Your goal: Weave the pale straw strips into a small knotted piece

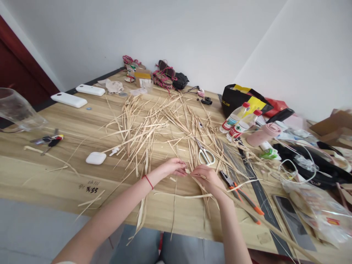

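Observation:
My left hand point(175, 167), a red cord on its wrist, and my right hand point(205, 174) meet above the front of the table. Fingers of both are pinched around a small pale folded end of a straw strip point(187, 171). From my right hand a long strip point(255, 216) seems to trail past the forearm to the lower right. Loose dry straw strips point(145, 135) lie in a tangled heap just beyond. White-handled scissors point(206, 156) rest on straw behind my right hand. Orange-handled pliers point(242, 196) lie to its right.
A white earphone case point(96, 158) and a bunch of keys point(49, 140) lie left. Two bottles point(235, 117), a pink cup point(265, 134) and a black-and-yellow bag point(242, 99) stand right. A phone point(293, 220) lies near the right corner. A clear plastic container point(19, 112) is far left.

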Demonstrator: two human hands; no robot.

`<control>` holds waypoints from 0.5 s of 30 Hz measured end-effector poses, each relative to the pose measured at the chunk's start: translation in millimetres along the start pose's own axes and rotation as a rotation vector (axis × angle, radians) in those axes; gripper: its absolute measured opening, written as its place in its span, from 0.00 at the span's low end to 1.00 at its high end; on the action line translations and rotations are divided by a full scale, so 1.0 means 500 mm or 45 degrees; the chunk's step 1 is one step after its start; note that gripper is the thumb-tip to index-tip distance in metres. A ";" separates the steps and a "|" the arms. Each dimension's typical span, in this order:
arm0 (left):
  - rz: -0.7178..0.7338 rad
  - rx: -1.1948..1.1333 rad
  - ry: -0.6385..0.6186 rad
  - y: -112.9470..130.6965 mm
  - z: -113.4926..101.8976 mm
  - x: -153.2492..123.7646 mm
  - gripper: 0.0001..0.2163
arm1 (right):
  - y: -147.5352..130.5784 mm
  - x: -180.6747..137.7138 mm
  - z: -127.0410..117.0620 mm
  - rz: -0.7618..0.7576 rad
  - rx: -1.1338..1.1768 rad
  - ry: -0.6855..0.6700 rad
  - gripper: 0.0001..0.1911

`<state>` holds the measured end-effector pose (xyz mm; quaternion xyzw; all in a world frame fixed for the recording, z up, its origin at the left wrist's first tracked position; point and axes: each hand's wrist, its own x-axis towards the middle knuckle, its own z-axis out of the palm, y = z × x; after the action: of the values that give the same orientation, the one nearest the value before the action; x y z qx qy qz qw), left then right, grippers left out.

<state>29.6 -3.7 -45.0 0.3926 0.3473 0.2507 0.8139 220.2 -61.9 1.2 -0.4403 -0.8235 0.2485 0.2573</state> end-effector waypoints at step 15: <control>0.044 0.031 -0.016 -0.005 0.000 0.003 0.15 | 0.008 -0.002 -0.019 -0.049 0.000 -0.066 0.10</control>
<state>31.0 -3.9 -47.7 0.4101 0.3386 0.2579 0.8066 229.2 -59.3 5.7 -0.4177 -0.8383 0.2549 0.2406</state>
